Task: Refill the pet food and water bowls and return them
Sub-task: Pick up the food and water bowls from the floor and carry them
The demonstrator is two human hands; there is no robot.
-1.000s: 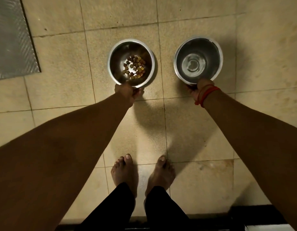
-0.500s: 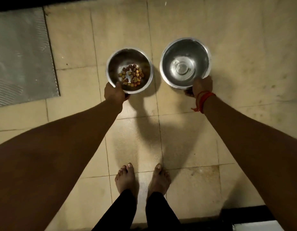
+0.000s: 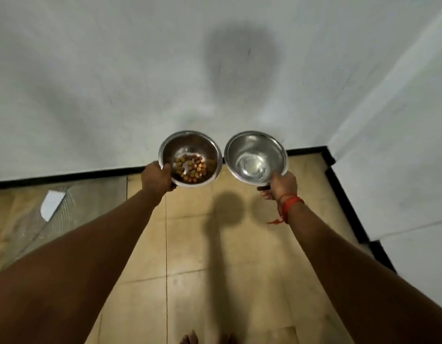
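Beige floor tiles [image 3: 190, 244] meet a white wall [image 3: 115, 70] along a black skirting [image 3: 66, 175]. Both arms reach forward, and each hand holds a steel bowl in the air above the floor, the two bowls just beside each other. The left hand [image 3: 156, 178] grips the near rim of the food bowl [image 3: 187, 142], which holds a small heap of kibble [image 3: 190, 168]. The right hand [image 3: 280, 186], with a red thread [image 3: 290, 203] at its wrist, grips the near edge of the water bowl [image 3: 254, 142], fingers curled beneath; a little water [image 3: 252, 167] lies inside. A grey mat [image 3: 73, 202] lies at the left.
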